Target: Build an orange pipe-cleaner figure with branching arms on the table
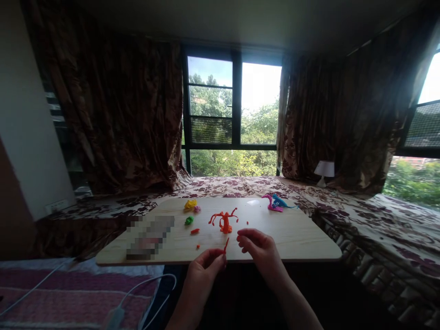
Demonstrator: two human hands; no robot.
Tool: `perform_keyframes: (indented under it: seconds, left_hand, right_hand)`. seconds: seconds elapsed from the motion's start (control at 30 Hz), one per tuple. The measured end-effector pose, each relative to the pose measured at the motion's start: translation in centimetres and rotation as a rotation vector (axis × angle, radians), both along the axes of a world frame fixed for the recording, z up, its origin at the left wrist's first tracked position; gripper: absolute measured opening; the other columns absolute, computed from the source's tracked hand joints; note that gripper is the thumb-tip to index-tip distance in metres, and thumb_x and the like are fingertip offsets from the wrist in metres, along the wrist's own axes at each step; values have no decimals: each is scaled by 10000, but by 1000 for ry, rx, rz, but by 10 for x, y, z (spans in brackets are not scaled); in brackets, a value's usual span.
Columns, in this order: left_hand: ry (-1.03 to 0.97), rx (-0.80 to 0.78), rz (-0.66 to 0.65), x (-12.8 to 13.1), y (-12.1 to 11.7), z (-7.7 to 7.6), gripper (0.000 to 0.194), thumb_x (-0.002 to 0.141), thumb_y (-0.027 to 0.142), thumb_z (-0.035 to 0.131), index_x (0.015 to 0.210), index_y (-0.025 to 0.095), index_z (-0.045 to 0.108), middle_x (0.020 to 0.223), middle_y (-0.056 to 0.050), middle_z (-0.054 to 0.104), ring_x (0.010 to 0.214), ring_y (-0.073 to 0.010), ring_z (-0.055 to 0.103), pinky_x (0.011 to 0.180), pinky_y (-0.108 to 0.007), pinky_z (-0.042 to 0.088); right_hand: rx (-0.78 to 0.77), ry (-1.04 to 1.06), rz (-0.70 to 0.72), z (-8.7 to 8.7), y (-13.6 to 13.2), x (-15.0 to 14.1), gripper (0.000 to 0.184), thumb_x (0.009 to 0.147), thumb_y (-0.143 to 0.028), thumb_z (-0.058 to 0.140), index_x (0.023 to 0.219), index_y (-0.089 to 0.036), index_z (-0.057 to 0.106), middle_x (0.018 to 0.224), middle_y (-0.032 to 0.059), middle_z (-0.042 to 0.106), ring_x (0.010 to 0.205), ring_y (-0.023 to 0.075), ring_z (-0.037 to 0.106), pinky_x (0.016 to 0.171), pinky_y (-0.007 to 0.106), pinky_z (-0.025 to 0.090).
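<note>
1. Your left hand [207, 266]: thumb and forefinger pinched on a thin orange strip [226, 246], strip tilted up over the table's near edge.
2. Your right hand [264, 250]: half-curled, fingers loosely parted, no piece visible in it; the inside of the grip is hidden.
3. Bottom left, beside you: white cable [147, 280] over striped bedding [68, 293].
4. Table [299, 243], left side: pixelated flat item [151, 238]; any print on it, you can't read.
5. Right of that: orange crumb [198, 246], orange stub [195, 231], green lump [189, 221], then yellow [189, 204] and pink lumps [197, 209] touching.
6. Branching orange figure [225, 223] stands upright mid-table, just beyond your hands.
7. Far right corner: magenta piece [276, 209] against a blue one [280, 201].
8. Behind: white-shaded lamp [325, 169], patterned curtains [137, 114], window [237, 101].
</note>
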State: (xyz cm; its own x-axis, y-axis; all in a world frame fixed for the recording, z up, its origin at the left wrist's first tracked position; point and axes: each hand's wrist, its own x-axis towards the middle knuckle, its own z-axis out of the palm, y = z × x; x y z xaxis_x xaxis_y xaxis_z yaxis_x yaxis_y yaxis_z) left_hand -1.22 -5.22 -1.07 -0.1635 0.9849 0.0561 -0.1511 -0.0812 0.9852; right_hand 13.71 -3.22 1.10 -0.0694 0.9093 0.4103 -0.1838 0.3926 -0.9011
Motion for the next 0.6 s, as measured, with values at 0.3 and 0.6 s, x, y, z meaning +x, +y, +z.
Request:
perform_keyframes:
  seconds: [0.3, 0.6]
  left_hand:
    - [411, 216, 68, -2, -6, 5, 205, 677, 345, 594, 784, 176, 641, 753, -9, 665, 733, -158, 597, 697, -230, 441]
    - [529, 262, 149, 0, -13, 16, 178, 698, 337, 565, 776, 189, 625, 744, 0, 664, 724, -161, 608, 707, -241, 452]
  right_hand:
    - [-44, 65, 49, -7, -3, -3, 253, 732, -367, 601, 868, -156, 633, 706, 28, 636, 645, 147, 587, 587, 269, 476]
    - [-58, 73, 60, -2, -10, 0, 260, 761, -344, 571, 893, -128, 629, 744, 54, 640, 687, 169, 595, 671, 328, 492]
